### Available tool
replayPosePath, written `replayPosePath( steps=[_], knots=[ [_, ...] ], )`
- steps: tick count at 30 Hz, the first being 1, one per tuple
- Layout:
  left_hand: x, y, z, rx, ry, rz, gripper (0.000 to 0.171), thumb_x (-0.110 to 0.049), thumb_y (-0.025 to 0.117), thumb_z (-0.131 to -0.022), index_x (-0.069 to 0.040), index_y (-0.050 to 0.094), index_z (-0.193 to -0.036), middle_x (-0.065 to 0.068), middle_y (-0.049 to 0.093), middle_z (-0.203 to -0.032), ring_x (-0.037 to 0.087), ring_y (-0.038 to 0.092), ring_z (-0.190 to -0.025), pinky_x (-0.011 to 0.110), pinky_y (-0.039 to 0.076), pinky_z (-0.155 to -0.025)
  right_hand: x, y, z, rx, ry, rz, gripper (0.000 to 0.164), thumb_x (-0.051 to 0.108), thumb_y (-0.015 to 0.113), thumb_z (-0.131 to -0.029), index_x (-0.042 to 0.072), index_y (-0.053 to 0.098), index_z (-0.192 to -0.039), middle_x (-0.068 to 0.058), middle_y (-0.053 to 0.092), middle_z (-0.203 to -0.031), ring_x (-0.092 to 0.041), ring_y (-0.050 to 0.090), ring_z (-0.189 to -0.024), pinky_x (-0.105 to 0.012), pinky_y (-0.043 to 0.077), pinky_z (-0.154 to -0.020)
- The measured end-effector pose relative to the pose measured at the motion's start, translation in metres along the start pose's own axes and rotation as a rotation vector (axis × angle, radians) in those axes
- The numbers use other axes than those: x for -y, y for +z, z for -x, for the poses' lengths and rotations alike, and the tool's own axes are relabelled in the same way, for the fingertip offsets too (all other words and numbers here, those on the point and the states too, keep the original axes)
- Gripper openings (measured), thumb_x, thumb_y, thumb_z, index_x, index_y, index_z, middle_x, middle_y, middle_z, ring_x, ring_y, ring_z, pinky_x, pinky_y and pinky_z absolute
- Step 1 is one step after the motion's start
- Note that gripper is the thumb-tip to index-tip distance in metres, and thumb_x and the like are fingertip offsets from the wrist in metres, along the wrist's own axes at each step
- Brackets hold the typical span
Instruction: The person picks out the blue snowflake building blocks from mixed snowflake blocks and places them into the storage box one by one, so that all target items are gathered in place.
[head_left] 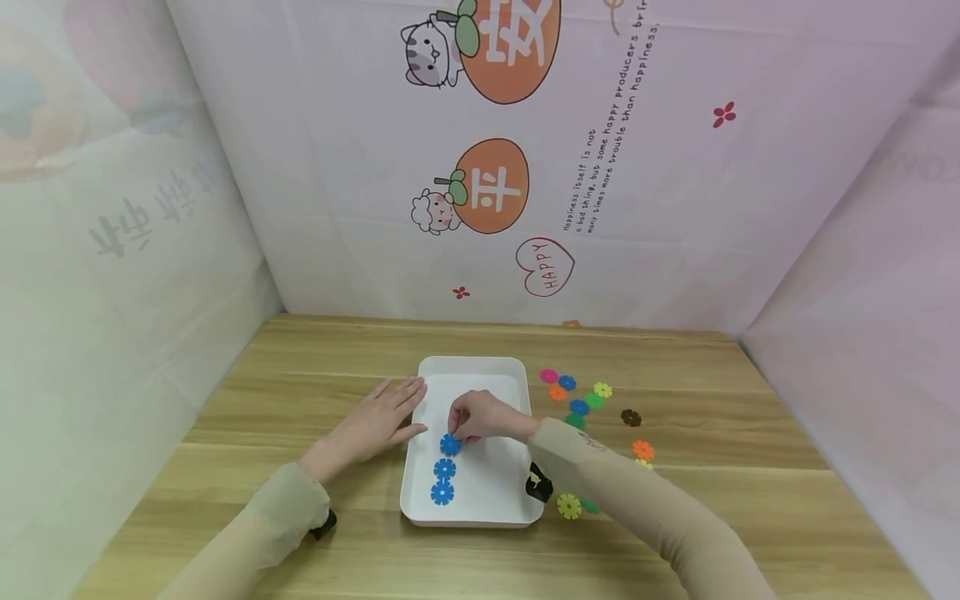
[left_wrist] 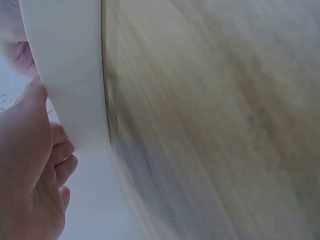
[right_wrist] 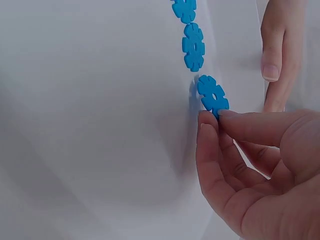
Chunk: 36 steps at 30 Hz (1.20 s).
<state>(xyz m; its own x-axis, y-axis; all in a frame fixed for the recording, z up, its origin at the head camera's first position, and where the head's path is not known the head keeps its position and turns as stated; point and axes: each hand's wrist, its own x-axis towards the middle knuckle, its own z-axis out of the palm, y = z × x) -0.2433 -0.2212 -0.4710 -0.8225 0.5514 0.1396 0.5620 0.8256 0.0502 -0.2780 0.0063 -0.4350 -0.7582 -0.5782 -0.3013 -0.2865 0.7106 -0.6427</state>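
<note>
Between thumb and forefinger, my right hand (head_left: pixel 486 415) pinches a blue snowflake disc (right_wrist: pixel 206 89) by its edge. The disc is tilted, just above the floor of a white tray (head_left: pixel 491 498). Two more blue snowflake discs lie flat in a row along the tray's left side: one (head_left: pixel 445 468) closest to the pinched disc, the other (head_left: pixel 442 492) nearer the front. My left hand (head_left: pixel 375 423) rests at the tray's left rim, its fingers fairly straight and touching the edge. In the left wrist view, the tray's white wall (left_wrist: pixel 67 75) partly hides those fingers.
Right of the tray, loose snowflake discs in several colours are scattered on the wooden table (head_left: pixel 360 533), among them a brown one (head_left: pixel 631 417), an orange one (head_left: pixel 642 450) and a yellow-green one (head_left: pixel 568 506). My right forearm covers part of them. Printed cloth walls (head_left: pixel 337 208) enclose the table.
</note>
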Motion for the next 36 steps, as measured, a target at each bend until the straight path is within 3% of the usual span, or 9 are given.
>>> replayPosePath(
  steps=[11, 25, 30, 36],
  knots=[
    [-0.002, -0.001, 0.0, 0.013, -0.014, 0.028, 0.069, -0.048, 0.049, -0.101, -0.004, 0.035, -0.153, 0.013, 0.034, -0.161, 0.03, 0.033, -0.15, 0.055, 0.023, -0.124, -0.003, 0.006, -0.005, 0.013, -0.005, -0.031, 0.003, 0.003, 0.072, -0.088, 0.001, 0.07, -0.09, -0.003, 0.067, -0.077, -0.012, 0.064, -0.065, -0.024, 0.06, -0.066],
    [-0.002, -0.002, -0.001, 0.011, -0.013, 0.024, 0.069, -0.047, 0.049, -0.101, -0.004, 0.036, -0.153, 0.013, 0.035, -0.161, 0.03, 0.033, -0.15, 0.055, 0.024, -0.124, -0.002, 0.003, -0.002, -0.002, 0.016, 0.012, 0.003, 0.005, 0.073, -0.088, 0.004, 0.072, -0.09, -0.003, 0.069, -0.078, -0.012, 0.064, -0.067, -0.023, 0.059, -0.067],
    [-0.001, -0.002, -0.002, 0.014, -0.017, 0.023, 0.069, -0.047, 0.049, -0.101, -0.004, 0.036, -0.153, 0.014, 0.035, -0.16, 0.031, 0.034, -0.149, 0.055, 0.024, -0.124, -0.002, -0.006, 0.004, -0.023, 0.004, 0.032, 0.003, 0.007, 0.074, -0.087, 0.006, 0.072, -0.09, -0.002, 0.069, -0.08, -0.012, 0.062, -0.069, -0.022, 0.059, -0.07],
    [-0.002, -0.001, -0.002, 0.006, -0.015, 0.02, 0.069, -0.047, 0.05, -0.101, -0.003, 0.036, -0.153, 0.014, 0.035, -0.16, 0.031, 0.034, -0.149, 0.056, 0.024, -0.123, -0.01, -0.033, 0.023, -0.058, -0.029, -0.033, 0.004, 0.007, 0.072, -0.088, 0.005, 0.071, -0.091, -0.005, 0.07, -0.086, -0.012, 0.065, -0.072, -0.026, 0.061, -0.073]
  ],
)
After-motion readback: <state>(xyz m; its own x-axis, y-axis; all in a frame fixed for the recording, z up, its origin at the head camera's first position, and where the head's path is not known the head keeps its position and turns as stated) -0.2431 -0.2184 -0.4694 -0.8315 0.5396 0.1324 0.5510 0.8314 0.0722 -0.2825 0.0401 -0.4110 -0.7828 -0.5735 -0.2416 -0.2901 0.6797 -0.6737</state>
